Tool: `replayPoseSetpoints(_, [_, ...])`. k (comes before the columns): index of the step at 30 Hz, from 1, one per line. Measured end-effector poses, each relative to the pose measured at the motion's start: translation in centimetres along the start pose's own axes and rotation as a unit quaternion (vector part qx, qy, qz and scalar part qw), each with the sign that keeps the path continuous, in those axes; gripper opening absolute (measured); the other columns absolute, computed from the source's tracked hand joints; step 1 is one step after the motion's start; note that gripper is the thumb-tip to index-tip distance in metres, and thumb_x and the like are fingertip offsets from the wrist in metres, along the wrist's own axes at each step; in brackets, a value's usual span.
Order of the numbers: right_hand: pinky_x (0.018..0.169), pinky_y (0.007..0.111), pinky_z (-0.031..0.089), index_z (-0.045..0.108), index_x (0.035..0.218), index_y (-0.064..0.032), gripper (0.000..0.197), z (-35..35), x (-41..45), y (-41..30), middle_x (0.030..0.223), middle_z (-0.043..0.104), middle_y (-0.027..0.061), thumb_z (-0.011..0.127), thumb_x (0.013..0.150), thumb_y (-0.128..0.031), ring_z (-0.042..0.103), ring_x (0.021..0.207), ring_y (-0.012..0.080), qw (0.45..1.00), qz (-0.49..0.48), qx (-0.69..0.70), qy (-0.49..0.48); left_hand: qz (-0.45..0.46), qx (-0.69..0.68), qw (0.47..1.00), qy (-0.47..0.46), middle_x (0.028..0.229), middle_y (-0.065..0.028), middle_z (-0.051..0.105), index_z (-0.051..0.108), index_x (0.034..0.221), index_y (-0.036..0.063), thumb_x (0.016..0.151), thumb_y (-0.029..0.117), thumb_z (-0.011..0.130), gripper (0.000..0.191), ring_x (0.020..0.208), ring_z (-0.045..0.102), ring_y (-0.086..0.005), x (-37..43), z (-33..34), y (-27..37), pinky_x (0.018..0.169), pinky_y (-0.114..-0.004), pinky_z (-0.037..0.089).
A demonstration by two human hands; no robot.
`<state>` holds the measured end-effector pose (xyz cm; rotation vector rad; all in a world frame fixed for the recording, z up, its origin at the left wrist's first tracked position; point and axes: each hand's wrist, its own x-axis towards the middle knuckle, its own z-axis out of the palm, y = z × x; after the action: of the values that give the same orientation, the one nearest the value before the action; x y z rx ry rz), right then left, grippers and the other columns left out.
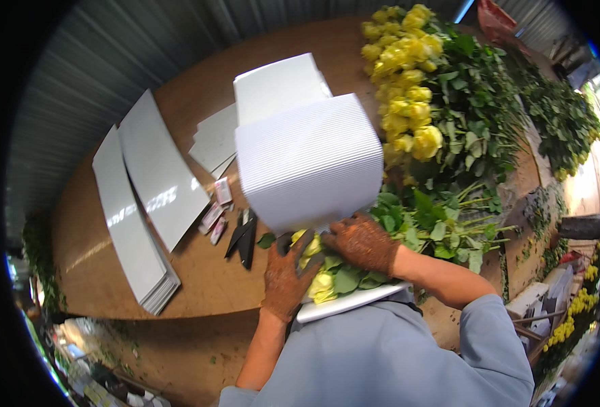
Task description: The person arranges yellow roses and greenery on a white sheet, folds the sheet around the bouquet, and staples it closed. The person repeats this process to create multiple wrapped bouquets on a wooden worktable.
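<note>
My left hand (287, 277), in a brown-stained work glove, lies with fingers spread around the yellow rose heads (322, 286) at the table's near edge. My right hand (363, 241), in a matching glove, presses on the upper side of the same roses, near their leaves (348, 279); its fingertips are partly hidden. Beneath the roses shows the rim of a white board or tray (353, 303) against my body. Directly beyond both hands rises a curved sheet of white corrugated cardboard (310, 157). Cut green stems (447, 229) lie to the right of my right hand.
White sheets (162, 173) and a narrow white stack (132, 224) lie left on the wooden table (218, 285). Black-handled cutting tools (242, 239) and small pink-and-white packets (211, 217) sit nearer. Another white stack (279, 89) stands behind. Piled yellow roses (407, 91) with leafy stems occupy the back right.
</note>
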<state>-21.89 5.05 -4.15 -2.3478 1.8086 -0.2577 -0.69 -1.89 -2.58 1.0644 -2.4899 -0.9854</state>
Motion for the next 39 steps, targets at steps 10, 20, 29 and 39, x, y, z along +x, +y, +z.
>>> replayPoseSetpoints(10, [0.088, 0.044, 0.058, 0.073, 0.119, -0.0097, 0.029, -15.2, -6.7, 17.4, 0.121, 0.070, 0.0207, 0.071, 0.093, -0.022, 0.071, 0.103, 0.0382, 0.939, 0.311, 0.010, 0.147, 0.012, -0.042, 0.999, 0.024, 0.130, -0.0223, 0.057, 0.068, 0.135, 0.0154, 0.083, 0.015, 0.082, 0.054, 0.118, 0.056, -0.0396, 0.1, 0.3, 0.0, 0.102, -0.048, 0.048])
replayPoseSetpoints(20, [0.096, 0.046, 0.051, 0.068, 0.116, -0.0111, 0.030, -12.4, -11.2, 20.6, 0.119, 0.064, 0.0128, 0.074, 0.086, -0.012, 0.064, 0.112, 0.0350, 0.959, 0.174, 0.042, 0.219, 0.017, -0.024, 0.999, 0.026, 0.133, -0.0217, 0.056, 0.068, 0.135, 0.0116, 0.082, 0.012, 0.083, 0.054, 0.122, 0.056, -0.0395, -0.3, 0.6, -0.9, 0.105, -0.048, 0.047])
replayPoseSetpoints(29, [0.110, 0.052, 0.044, 0.060, 0.143, -0.0271, 0.051, -10.0, -11.1, 20.5, 0.146, 0.052, 0.0185, 0.063, 0.092, -0.019, 0.053, 0.136, 0.0363, 0.933, 0.330, -0.113, -0.083, 0.023, -0.019, 0.999, 0.027, 0.133, -0.0218, 0.057, 0.069, 0.132, 0.0114, 0.083, 0.011, 0.082, 0.050, 0.123, 0.056, -0.0402, -0.3, 0.7, -1.2, 0.104, -0.048, 0.047])
replayPoseSetpoints(39, [0.094, 0.047, 0.053, 0.067, 0.122, -0.0061, 0.039, -17.5, -12.1, 18.8, 0.120, 0.065, 0.0190, 0.071, 0.084, -0.008, 0.064, 0.108, 0.0414, 0.887, 0.151, -0.005, 0.436, 0.030, -0.027, 0.999, 0.016, 0.134, -0.0206, 0.056, 0.067, 0.134, 0.0079, 0.084, 0.012, 0.082, 0.053, 0.126, 0.054, -0.0401, -0.5, 1.0, -1.9, 0.106, -0.048, 0.046])
